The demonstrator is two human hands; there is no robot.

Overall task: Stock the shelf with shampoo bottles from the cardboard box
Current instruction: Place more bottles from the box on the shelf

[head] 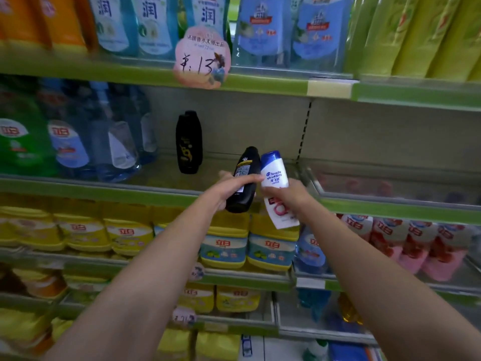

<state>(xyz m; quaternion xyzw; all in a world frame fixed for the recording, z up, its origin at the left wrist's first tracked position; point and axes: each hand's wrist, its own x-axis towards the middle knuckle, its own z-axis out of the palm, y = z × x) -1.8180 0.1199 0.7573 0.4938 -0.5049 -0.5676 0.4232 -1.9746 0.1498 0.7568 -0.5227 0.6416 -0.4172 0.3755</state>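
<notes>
Your left hand (229, 187) wraps a glossy black plastic shampoo bottle (243, 179), fingers curled round its middle and thumb laid along the label side. It is tilted cap-up and leaning right, probably so you can swing it upright onto the shelf.

Your right hand (289, 195) grips a white plastic shampoo bottle with a blue cap (274, 169) by its lower body, cap up. A second white bottle with a red-pink label (281, 213) hangs below the same hand, pointing down. It looks clamped in the same grip, but the fingers are hidden, so you can't tell exactly how. Carrying two in one hand saves a trip.

The black and the blue-capped bottle touch near their tops, both held just in front of the green-edged middle shelf (156, 190). That shelf has a bare stretch behind a clear front guard, and one tall black bottle with gold print (189, 143) stands upright near the back wall. My guess is you line the held black one up beside it, same product together, and the white ones further right.

The cardboard box is not in view. Blue refill pouches (156, 24) sit on the shelf above, and yellow detergent tubs (223, 246) on the one below. A pink price tag (201, 57) hangs from the upper shelf edge.

Risk: the lower white bottle may slip as you release the upper one.
</notes>
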